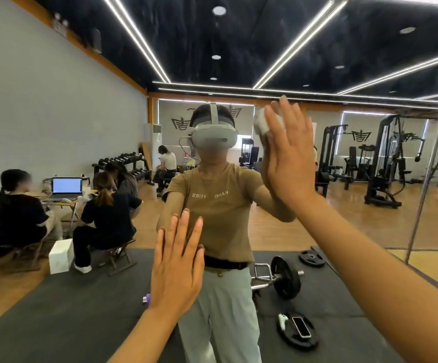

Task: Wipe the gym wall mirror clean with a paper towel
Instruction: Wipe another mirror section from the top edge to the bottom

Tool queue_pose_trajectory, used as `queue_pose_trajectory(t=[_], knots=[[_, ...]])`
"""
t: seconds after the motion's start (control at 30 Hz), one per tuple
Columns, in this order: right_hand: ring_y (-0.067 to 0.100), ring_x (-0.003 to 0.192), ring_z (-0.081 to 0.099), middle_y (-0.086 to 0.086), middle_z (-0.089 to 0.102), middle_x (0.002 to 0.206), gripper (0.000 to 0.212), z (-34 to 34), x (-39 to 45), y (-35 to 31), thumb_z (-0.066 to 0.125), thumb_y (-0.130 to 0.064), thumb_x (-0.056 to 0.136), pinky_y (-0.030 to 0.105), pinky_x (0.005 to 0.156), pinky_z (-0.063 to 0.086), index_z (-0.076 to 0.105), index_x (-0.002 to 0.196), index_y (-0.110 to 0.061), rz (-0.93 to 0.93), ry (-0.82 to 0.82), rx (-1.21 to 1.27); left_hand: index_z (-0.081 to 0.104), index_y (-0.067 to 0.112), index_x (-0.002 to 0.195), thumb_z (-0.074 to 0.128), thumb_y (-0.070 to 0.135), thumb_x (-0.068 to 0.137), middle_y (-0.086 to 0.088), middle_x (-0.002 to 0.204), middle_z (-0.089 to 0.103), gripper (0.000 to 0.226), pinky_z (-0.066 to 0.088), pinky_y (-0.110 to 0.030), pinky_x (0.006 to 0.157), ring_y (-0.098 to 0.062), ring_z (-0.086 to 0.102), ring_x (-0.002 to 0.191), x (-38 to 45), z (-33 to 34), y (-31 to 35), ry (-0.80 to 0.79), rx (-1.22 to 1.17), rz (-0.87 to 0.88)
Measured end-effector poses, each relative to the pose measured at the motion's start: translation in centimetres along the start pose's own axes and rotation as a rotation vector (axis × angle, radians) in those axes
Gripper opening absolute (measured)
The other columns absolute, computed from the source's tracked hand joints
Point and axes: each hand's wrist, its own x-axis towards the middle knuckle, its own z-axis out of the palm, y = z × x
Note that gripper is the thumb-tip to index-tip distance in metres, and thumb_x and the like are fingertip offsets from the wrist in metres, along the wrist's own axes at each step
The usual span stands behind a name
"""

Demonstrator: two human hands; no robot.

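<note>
We have the paper towel point(261, 124) wadded up and pinned flat against the wall mirror point(55, 113) under our right hand point(288, 158), up high, about level with the reflected headset point(214, 136). Right fingers are straight and spread, palm pressing the wad onto the glass; no curl around it, so it's a press, not a grip. Only the towel's left edge shows past the fingers, the rest is hidden behind the hand.

Left hand point(177, 268) sits lower, fingers straight and close together, flat on or just off the glass at belt height. It carries nothing. Looks like a brace.

Progress: we judge we're mid-wipe in the upper centre zone. Can't tell from this view which parts are already clean. No obvious streaks or smears visible, and the glass reads clear across the reflection. Lower panel and the far right section past the mirror seam point(427, 163) show no sign either way. Assume most of the area is left.

Reflected behind us: barbell point(280, 279) and weight plates point(312, 258) on the black mat point(68, 310), a phone point(301, 326) lying on one plate, seated people at a laptop point(66, 186), dumbbell rack point(123, 163), cable machines point(385, 158).
</note>
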Motion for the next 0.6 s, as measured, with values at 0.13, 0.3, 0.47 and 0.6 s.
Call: queue_pose_trajectory(t=[0.13, 0.3, 0.47, 0.6], knots=[[0.041, 0.149, 0.019, 0.010, 0.027, 0.160, 0.080, 0.5, -7.6, 0.3, 0.070, 0.009, 0.085, 0.052, 0.124, 0.005, 0.033, 0.150, -0.018, -0.108, -0.053, -0.021, 0.026, 0.011, 0.158, 0.035, 0.031, 0.101, -0.010, 0.168, 0.012, 0.060, 0.003, -0.044, 0.125, -0.027, 0.009, 0.155, 0.1, 0.0, 1.5, 0.049, -0.100, -0.083], [0.036, 0.152, 0.014, -0.002, 0.015, 0.166, 0.071, -1.1, -18.8, 1.2, 0.047, 0.000, 0.098, 0.054, 0.122, 0.015, 0.020, 0.158, -0.027, -0.184, -0.198, -0.020, 0.026, 0.010, 0.157, 0.038, 0.029, 0.101, -0.011, 0.168, 0.009, 0.061, -0.001, -0.040, 0.126, -0.027, 0.010, 0.155, 0.8, 0.3, 4.2, 0.071, -0.166, -0.041], [0.036, 0.150, 0.019, -0.003, 0.013, 0.167, 0.098, -3.3, -25.2, 4.0, 0.054, 0.009, 0.078, 0.050, 0.123, 0.015, 0.016, 0.160, -0.028, -0.346, -0.341, -0.088, 0.024, 0.013, 0.159, 0.038, 0.031, 0.100, -0.010, 0.168, 0.004, 0.063, 0.001, -0.043, 0.125, -0.026, 0.005, 0.155, 0.8, 1.8, 7.0, 0.010, -0.179, -0.066], [0.029, 0.153, 0.013, 0.000, 0.011, 0.167, 0.071, -4.1, -22.6, 5.8, 0.039, 0.002, 0.094, 0.047, 0.124, 0.013, 0.023, 0.157, -0.025, -0.378, -0.330, -0.112, 0.022, 0.014, 0.159, 0.040, 0.032, 0.099, -0.012, 0.168, 0.001, 0.065, 0.000, -0.044, 0.125, -0.028, 0.004, 0.155, 0.0, 3.0, 8.9, 0.011, -0.162, -0.045]])
